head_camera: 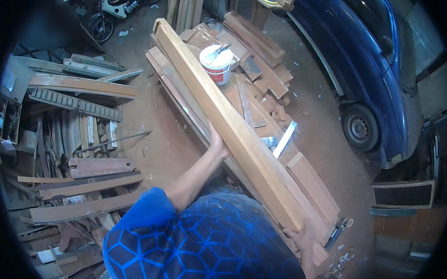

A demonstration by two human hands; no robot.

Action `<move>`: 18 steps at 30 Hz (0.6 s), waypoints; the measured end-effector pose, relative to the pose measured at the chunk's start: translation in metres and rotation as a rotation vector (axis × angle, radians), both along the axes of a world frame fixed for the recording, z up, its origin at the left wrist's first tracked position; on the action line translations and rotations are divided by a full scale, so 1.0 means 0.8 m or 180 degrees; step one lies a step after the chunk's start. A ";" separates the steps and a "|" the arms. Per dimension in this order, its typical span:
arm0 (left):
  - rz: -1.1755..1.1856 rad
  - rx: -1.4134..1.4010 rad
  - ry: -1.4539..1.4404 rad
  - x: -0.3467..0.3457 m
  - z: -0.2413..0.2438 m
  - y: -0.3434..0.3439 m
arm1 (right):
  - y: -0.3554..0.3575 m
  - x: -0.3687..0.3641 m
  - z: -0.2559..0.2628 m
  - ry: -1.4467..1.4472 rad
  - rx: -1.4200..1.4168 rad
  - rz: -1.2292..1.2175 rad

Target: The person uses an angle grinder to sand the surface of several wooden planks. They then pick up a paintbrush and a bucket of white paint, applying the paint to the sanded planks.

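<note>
A long, thick wooden beam (223,121) lies slantwise across the view, over a workbench stacked with boards. My left hand (217,145) grips the beam's near side around its middle, the fingers partly hidden by the wood. At the beam's lower right end, my right hand (300,236) holds the corner. Beyond the beam stands a white plastic bucket (217,64) with a putty knife (220,53) lying on its lid. A metal try square (282,141) rests on the bench at the beam's far side.
Wooden boards (257,38) and offcuts cover the bench's far side. A power tool (335,233) sits by its right end. Piled scrap timber (88,188) fills the left. A blue car (376,60) stands at the right, a motorcycle (108,18) at the upper left.
</note>
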State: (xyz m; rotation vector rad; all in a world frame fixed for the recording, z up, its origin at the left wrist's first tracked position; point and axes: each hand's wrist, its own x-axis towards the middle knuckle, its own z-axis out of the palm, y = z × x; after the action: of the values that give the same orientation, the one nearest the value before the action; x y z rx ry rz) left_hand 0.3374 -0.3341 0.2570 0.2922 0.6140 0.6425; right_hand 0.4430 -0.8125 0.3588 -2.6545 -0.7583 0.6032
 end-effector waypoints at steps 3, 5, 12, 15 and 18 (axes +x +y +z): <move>-0.0054 -0.0089 -0.0183 0.066 0.050 0.053 | 0.061 0.030 0.069 -0.0948 -0.0022 0.0128; -0.0080 -0.0081 -0.0382 0.112 0.065 0.109 | 0.112 0.063 0.102 -0.1321 0.0054 0.0193; 0.0580 -0.0794 -0.0960 0.308 0.052 0.369 | 0.374 0.181 0.205 -0.2072 0.0030 0.0534; 0.0587 -0.1024 -0.0481 0.366 0.037 0.483 | 0.500 0.236 0.220 -0.2410 -0.0092 0.0779; 0.0372 -0.0892 0.0893 0.402 0.051 0.560 | 0.613 0.293 0.207 -0.2349 -0.0272 0.0896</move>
State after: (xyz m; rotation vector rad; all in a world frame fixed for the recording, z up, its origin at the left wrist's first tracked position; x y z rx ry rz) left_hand 0.6587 0.1142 0.2974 0.0838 0.9856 0.6231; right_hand 0.6773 -0.3219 0.5246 -2.8642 -1.3325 -0.3382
